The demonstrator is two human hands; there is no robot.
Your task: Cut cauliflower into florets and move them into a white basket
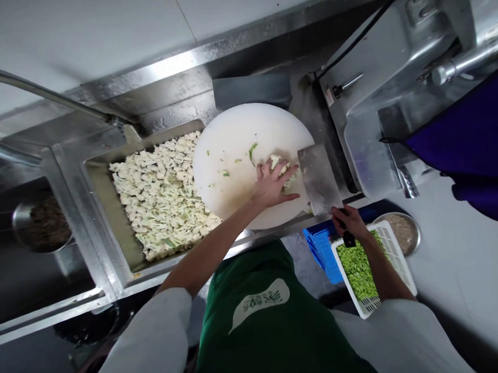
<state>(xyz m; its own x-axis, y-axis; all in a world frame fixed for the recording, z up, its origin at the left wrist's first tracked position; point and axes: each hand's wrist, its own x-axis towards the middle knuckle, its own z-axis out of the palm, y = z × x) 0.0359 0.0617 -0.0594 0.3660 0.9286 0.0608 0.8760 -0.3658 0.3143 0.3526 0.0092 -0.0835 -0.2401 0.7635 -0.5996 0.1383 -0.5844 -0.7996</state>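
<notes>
My left hand (273, 184) rests over pale cauliflower pieces (289, 177), its fingers spread apart. These lie on a round white cutting board (230, 129), near its right side. Some of the cauliflower is hidden under my palm and fingers. In my right hand (350, 221) is the dark handle of a cleaver (319, 178), gripped by closed fingers. The cleaver's broad blade lies over the board's right edge, just right of the cauliflower. Green leaf scraps (252, 152) are scattered on the board.
Left of the board, a sink basin (102, 187) holds many cut cauliflower florets (162, 196). A white basket (394, 240) of chopped green vegetable (355, 267) stands low at the right, beside a blue crate (324, 254) and a metal bowl (417, 239). Purple cloth (473, 138) hangs at far right.
</notes>
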